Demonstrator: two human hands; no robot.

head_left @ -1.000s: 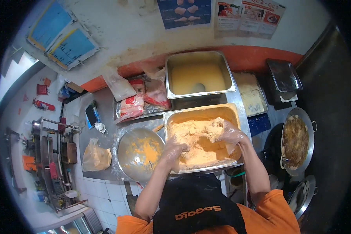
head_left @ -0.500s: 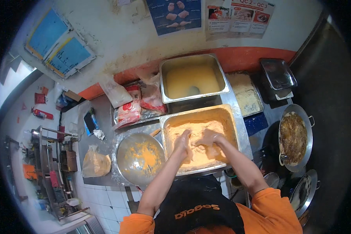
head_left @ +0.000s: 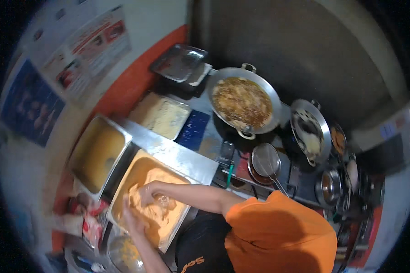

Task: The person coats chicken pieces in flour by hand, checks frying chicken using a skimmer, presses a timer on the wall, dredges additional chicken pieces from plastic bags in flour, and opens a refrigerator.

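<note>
Both my hands are inside a deep metal pan [head_left: 191, 181] of orange breading flour [head_left: 171, 223]. My left hand [head_left: 133, 219] is at the pan's left side, its fingers stretched out along the flour and slightly blurred. My right hand [head_left: 146, 193] reaches into the flour near the middle; its fingers are buried, so what they hold, if anything, is hidden. Coated lumps [head_left: 163, 202] lie beside the right hand, too covered to identify. Behind the pan stands another deep pan [head_left: 126, 136] with yellowish liquid in it.
A tray of pale flour [head_left: 164, 116] lies beyond the metal counter edge. To the right, a wok of bubbling oil [head_left: 242, 102] has food frying. A second wok [head_left: 325, 132], a strainer [head_left: 265, 160] and a steel bowl [head_left: 330, 186] stand farther right. A mixing bowl [head_left: 123, 255] sits at lower left.
The view has swung right, bringing the woks and strainer toward the middle and the pans to the left. Both hands stay in the flour pan.
</note>
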